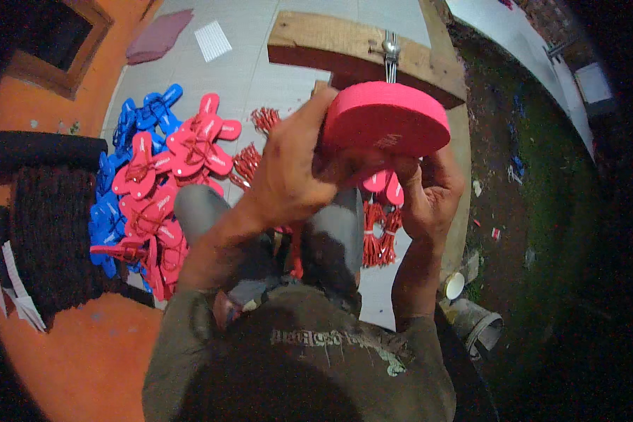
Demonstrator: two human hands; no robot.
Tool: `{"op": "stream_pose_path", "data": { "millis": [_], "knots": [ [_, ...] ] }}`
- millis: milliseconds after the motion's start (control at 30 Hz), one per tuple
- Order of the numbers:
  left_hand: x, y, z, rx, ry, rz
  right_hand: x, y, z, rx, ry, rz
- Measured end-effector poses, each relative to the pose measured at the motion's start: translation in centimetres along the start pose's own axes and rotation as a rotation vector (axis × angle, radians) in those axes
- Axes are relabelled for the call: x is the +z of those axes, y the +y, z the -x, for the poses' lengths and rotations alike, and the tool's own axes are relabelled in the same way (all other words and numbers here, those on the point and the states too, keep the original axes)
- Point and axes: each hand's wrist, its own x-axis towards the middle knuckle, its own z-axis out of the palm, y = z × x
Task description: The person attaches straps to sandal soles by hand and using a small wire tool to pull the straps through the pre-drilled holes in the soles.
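While many strapped pink sandals [148, 184] and blue sandals [160, 112] lie heaped on the floor [250, 77], bundled red straps [370, 245] nearby suggest more work left. Pink sole [387, 119] up in front of the wooden beam [316, 39], its far edge at the metal prong [391, 53]; looks mid-step, strap fitting on it can't be confirmed. Left hand [288, 165] clamped on its left side, fingers curled. Right hand [432, 193] closed on the right edge, thumb at near side; exact fingertip contact hidden.

I saw remotely a mauve cloth [159, 36] on pale floor tiles [235, 81], a lined white sheet [213, 41] near it, an orange wall [32, 109].
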Motion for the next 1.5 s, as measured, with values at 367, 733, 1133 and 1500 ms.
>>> {"op": "stream_pose_path", "data": {
  "millis": [367, 733, 1133, 1500],
  "knots": [
    [-2.2, -1.4, -1.5, 0.004, 0.556, -0.682, 0.9, 1.9, -1.4, 0.336, 0.335, 0.369],
    [-0.9, -11.3, 8.7, -0.501, 0.083, 0.187, 7.7, 10.5, 10.8, 0.445, -0.005, 0.256],
    [0.5, -10.4, 13.4, -0.800, 0.019, 0.884, 6.6, 8.9, 16.7, 0.700, 0.000, -0.304],
    [-0.1, -8.3, 13.8, -0.592, 0.041, -0.154, 2.4, 6.0, 17.9, 0.541, -0.234, 0.242]
  ]
}}
